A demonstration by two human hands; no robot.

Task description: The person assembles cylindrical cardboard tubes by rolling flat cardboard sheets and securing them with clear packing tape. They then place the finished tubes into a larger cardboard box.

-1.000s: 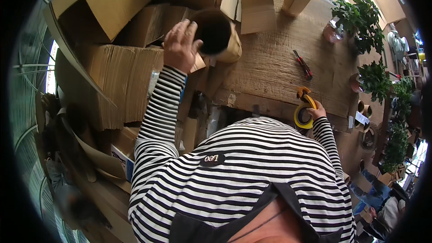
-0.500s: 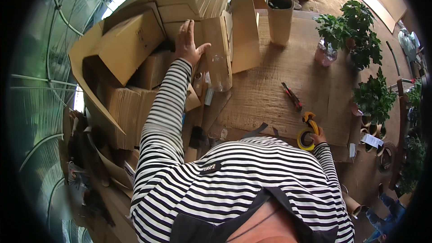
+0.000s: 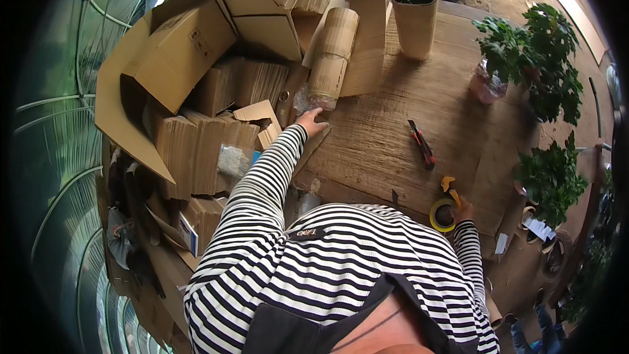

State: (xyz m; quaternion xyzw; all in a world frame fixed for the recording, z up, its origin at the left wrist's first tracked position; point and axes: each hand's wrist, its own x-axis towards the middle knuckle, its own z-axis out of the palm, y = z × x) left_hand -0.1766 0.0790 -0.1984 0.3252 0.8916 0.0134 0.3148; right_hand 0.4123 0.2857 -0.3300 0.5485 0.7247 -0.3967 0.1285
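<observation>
My left hand (image 3: 312, 122) reaches over the table to the lower end of a cardboard tube (image 3: 333, 59) with clear plastic at its bottom. Its fingers are apart and close to that end; I cannot tell whether they touch it. The tube leans against a raised cardboard flap (image 3: 367, 33). Near the table's front edge, my right hand (image 3: 464, 210) is closed on a yellow tape dispenser (image 3: 448, 185), whose tape roll (image 3: 443, 215) faces left. A red and black utility knife (image 3: 422, 145) lies on the table just beyond it.
Open cartons (image 3: 180, 59) and stacks of folded cardboard (image 3: 203, 151) crowd the left. Another cardboard tube (image 3: 414, 23) stands upright at the back. To the right are a leafy plant in pink wrap (image 3: 488, 85) and another potted plant (image 3: 553, 180).
My left hand has come down from the upper side of the tube to its lower end. The tube now leans farther back. My right hand keeps the tape dispenser near the front edge.
</observation>
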